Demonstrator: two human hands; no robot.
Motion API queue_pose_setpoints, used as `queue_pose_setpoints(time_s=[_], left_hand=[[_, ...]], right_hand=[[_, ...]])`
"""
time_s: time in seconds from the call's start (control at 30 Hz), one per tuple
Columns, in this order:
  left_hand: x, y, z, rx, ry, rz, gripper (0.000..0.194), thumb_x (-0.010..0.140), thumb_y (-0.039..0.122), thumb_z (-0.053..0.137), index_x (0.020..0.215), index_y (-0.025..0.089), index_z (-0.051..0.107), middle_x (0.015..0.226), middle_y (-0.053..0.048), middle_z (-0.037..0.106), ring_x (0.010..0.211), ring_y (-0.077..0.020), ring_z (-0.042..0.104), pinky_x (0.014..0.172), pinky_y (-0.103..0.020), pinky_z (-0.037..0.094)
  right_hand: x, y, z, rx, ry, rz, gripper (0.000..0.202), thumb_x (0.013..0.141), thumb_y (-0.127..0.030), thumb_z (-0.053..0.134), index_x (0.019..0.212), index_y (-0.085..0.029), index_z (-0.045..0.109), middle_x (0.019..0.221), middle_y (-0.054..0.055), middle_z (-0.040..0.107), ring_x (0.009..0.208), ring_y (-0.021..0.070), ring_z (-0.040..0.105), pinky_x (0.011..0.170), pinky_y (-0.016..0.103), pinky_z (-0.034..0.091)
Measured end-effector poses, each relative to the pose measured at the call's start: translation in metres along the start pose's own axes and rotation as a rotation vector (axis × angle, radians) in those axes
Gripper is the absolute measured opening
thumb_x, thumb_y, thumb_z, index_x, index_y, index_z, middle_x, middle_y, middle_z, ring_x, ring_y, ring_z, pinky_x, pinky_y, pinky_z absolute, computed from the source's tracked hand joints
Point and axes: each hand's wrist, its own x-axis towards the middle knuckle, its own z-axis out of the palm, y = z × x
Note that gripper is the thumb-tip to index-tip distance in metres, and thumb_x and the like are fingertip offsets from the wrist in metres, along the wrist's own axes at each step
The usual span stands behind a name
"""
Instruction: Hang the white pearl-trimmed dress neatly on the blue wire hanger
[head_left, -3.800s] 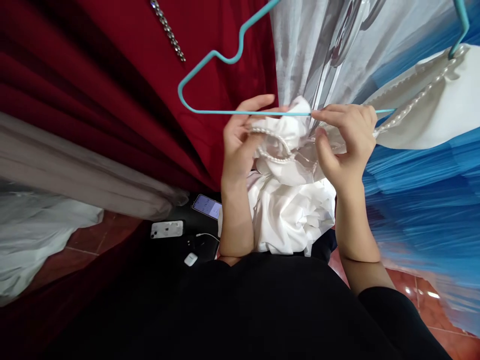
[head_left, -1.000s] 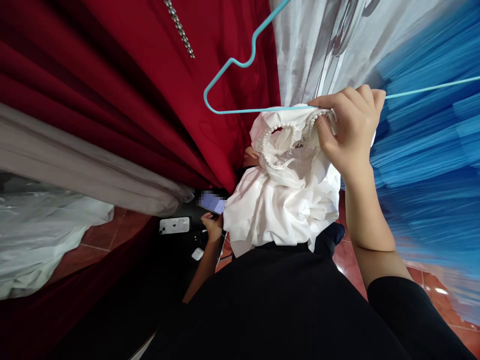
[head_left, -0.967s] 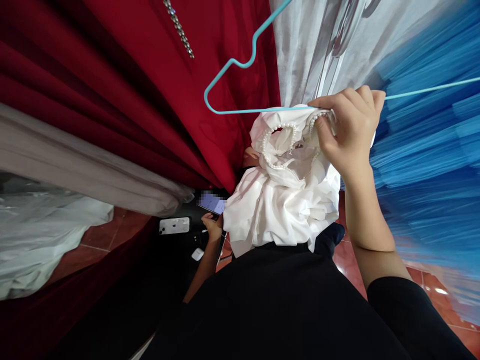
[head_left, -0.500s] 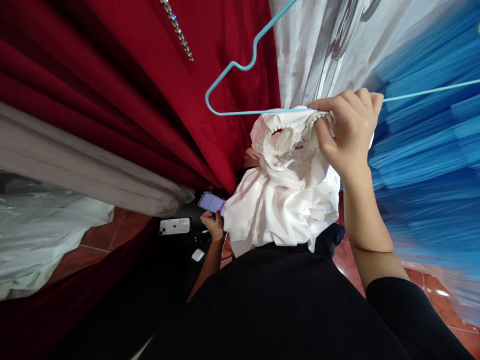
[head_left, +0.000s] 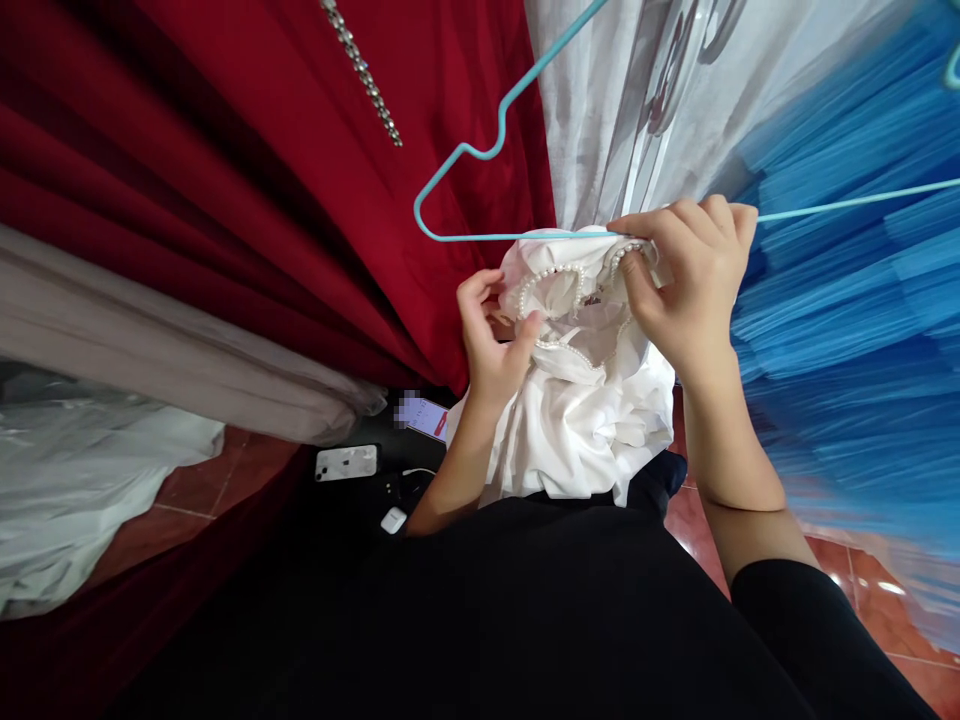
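Observation:
A bunched white garment (head_left: 577,440) with strings of pearl beads along its openings lies over my lap. My right hand (head_left: 686,290) is closed at its upper edge, pinching the cloth together with the lower bar of a light blue hanger (head_left: 480,239). The hanger's bar runs along the top of the garment, out past both sides of that hand. My left hand (head_left: 495,345) is at the garment's left side, thumb on the pearl edging and fingers curled behind the cloth. Part of those fingers is hidden by the fabric.
Red cloth (head_left: 435,180) hangs ahead, with a beaded strand (head_left: 364,75) on it. Blue tulle (head_left: 847,330) is on the right. Low on the left, a black surface bears a lit phone (head_left: 426,417), a white phone (head_left: 346,463) and a small white case (head_left: 393,520).
My left hand has moved up from beside the lit phone to the garment's left side. My right hand keeps its hold on garment and hanger, shifting only slightly.

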Motion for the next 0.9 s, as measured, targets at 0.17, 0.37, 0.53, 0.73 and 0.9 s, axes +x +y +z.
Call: queue_pose_setpoints(time_s=[0.17,0.37,0.53,0.73,0.9], left_hand=[[0.016,0.021,0.05,-0.064,0.044,0.124,0.08,0.082,0.06,0.081,0.143,0.026,0.042,0.138,-0.012,0.054,0.128,-0.0284,0.06,0.11,-0.044,0.051],[0.015,0.013,0.038,-0.158,0.166,0.048,0.02,0.095,0.026,0.067,0.114,0.018,0.066,0.104,-0.003,0.068,0.097,-0.0155,0.068,0.088,-0.027,0.053],[0.015,0.006,0.006,-0.179,0.401,-0.036,0.006,0.087,0.019,0.062,0.093,0.017,0.063,0.086,0.002,0.058,0.08,-0.0118,0.058,0.076,-0.025,0.046],[0.036,-0.021,-0.023,-0.147,0.479,-0.266,0.015,0.089,0.028,0.063,0.089,0.019,0.052,0.079,0.003,0.048,0.073,-0.01,0.054,0.069,-0.028,0.04],[0.1,0.009,-0.036,-0.16,0.547,0.059,0.027,0.085,0.02,0.076,0.082,0.019,0.049,0.075,0.004,0.045,0.074,-0.0115,0.063,0.074,-0.033,0.044]], right_hand=[[0.0,-0.002,-0.002,-0.031,0.007,0.008,0.027,0.104,-0.033,0.045,0.115,-0.029,0.069,0.09,0.006,0.065,0.099,0.0277,0.059,0.103,0.054,0.042],[0.001,0.0,-0.001,-0.036,0.001,-0.017,0.025,0.104,-0.031,0.047,0.116,-0.029,0.069,0.091,0.007,0.067,0.098,0.0267,0.058,0.101,0.05,0.043],[0.003,0.004,-0.003,-0.036,-0.005,-0.043,0.028,0.103,-0.025,0.049,0.122,-0.031,0.068,0.097,0.005,0.069,0.099,0.0251,0.058,0.101,0.049,0.043],[0.002,0.011,-0.006,-0.018,-0.022,-0.071,0.031,0.102,-0.022,0.049,0.125,-0.031,0.067,0.103,0.005,0.072,0.099,0.0241,0.059,0.1,0.048,0.044],[-0.002,0.013,-0.004,0.001,0.008,-0.088,0.035,0.1,-0.018,0.049,0.127,-0.033,0.066,0.105,0.003,0.073,0.097,0.0225,0.06,0.1,0.048,0.045]])
